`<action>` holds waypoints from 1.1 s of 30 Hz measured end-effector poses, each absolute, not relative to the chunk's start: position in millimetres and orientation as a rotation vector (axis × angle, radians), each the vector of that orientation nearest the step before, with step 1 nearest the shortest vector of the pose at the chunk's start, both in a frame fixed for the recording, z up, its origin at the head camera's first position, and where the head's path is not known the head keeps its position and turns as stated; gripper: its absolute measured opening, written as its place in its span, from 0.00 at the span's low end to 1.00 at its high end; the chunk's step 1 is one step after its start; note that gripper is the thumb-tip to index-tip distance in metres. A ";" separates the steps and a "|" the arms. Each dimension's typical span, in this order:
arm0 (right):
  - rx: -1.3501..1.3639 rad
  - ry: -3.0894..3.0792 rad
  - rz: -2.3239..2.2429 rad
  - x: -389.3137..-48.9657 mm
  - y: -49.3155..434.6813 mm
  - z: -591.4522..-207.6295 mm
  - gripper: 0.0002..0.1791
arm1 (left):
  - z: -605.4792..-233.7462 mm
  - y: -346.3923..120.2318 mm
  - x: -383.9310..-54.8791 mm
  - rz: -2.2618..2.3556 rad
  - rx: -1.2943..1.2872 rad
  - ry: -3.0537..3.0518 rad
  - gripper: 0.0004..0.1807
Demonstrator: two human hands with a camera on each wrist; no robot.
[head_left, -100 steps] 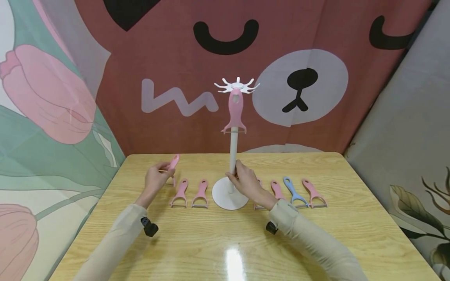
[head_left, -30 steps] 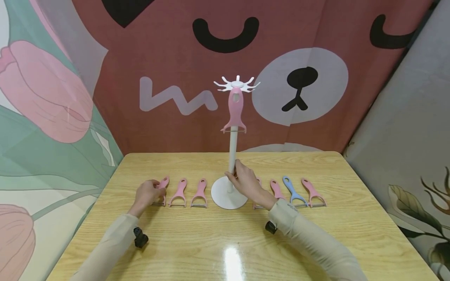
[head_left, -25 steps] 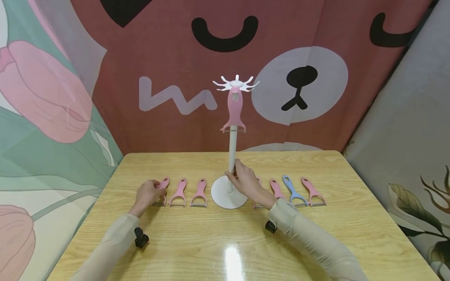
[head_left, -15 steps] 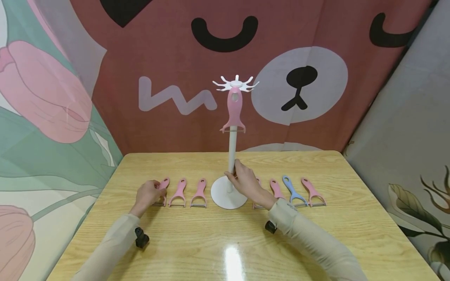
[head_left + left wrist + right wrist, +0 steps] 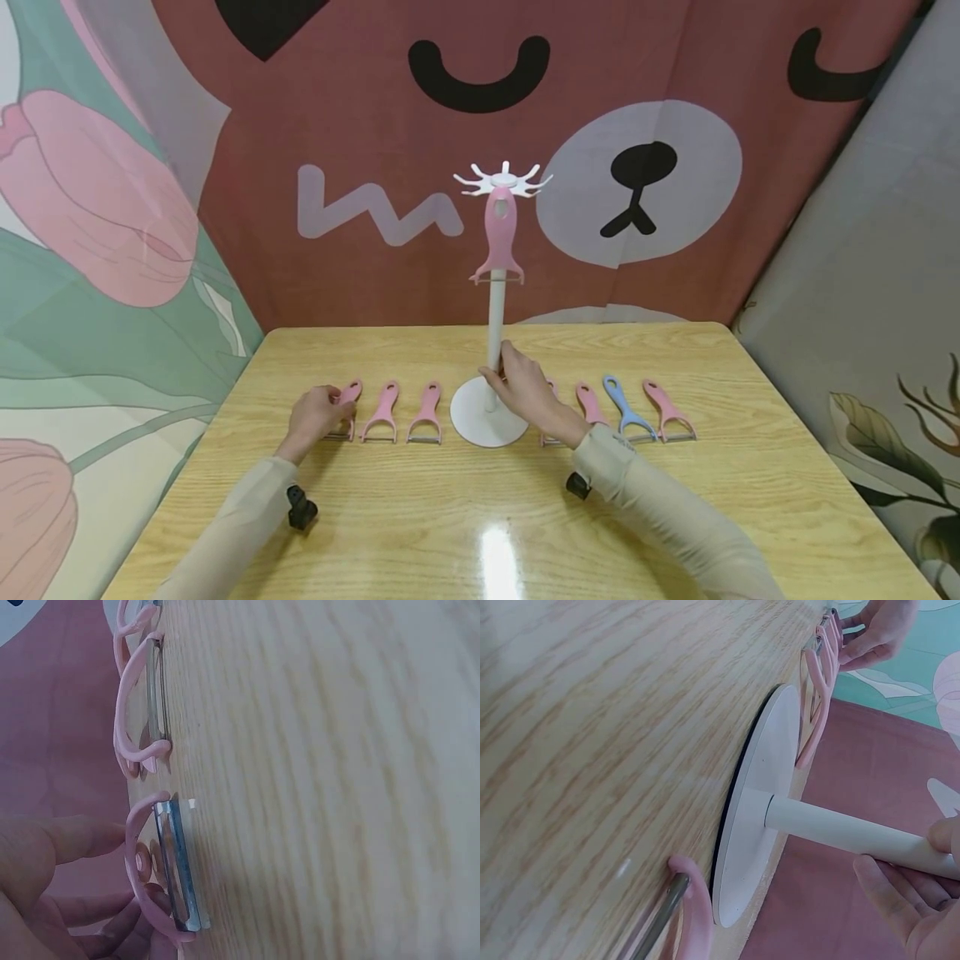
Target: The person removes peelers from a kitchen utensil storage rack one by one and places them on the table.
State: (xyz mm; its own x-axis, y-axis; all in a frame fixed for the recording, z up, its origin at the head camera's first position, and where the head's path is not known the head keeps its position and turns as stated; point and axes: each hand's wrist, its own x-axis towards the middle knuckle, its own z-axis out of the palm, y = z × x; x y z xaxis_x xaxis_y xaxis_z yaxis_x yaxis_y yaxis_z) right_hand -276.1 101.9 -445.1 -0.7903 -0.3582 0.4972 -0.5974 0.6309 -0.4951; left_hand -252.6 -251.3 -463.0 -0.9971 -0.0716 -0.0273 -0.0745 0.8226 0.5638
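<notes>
At the left end of a row on the table, my left hand [image 5: 317, 412] pinches a pink peeler [image 5: 349, 392] lying flat. The left wrist view shows thumb and fingers on either side of this peeler [image 5: 130, 847], its blade toward the camera. My right hand [image 5: 528, 392] grips the lower pole of a white stand [image 5: 497, 321], whose round base [image 5: 742, 847] sits flat on the table. From the stand's ring of hooks [image 5: 504, 178] hangs another pink peeler [image 5: 501, 237], blade down, facing me.
Two pink peelers [image 5: 384, 412] lie between my left hand and the stand. Right of the base are more pink peelers [image 5: 665, 407], partly behind my right arm, and a blue peeler [image 5: 624, 404]. Printed cloth [image 5: 360, 283] hangs behind the wooden table [image 5: 420, 525].
Since the earliest frame, my left hand has brought its pink peeler down and left onto the table. Over the last second it stays there. My right hand keeps hold of the pole.
</notes>
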 end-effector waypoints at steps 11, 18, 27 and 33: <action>0.780 -2.506 0.943 -276.7 102.4 -445.4 0.12 | -459.2 -249.5 -252.5 0.925 -0.104 3.010 0.26; 0.767 -2.503 1.071 -276.0 103.9 -445.6 0.12 | -456.7 -249.1 -252.4 0.964 -0.098 3.030 0.25; 0.809 -2.450 1.241 -278.2 103.8 -443.5 0.11 | -455.0 -248.1 -253.7 1.036 -0.124 3.020 0.26; 0.921 -2.426 1.302 -279.4 103.5 -442.4 0.14 | -454.9 -244.5 -255.4 1.022 -0.070 3.074 0.24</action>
State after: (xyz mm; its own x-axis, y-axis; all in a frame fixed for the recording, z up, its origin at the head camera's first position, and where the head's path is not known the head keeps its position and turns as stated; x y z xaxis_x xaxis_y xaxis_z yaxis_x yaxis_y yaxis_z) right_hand -279.4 103.5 -442.4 -0.7735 -0.4167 0.4776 -0.6283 0.4054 -0.6640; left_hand -255.4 -244.5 -454.9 -0.9942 -0.0719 0.0801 -0.0096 0.8006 0.5991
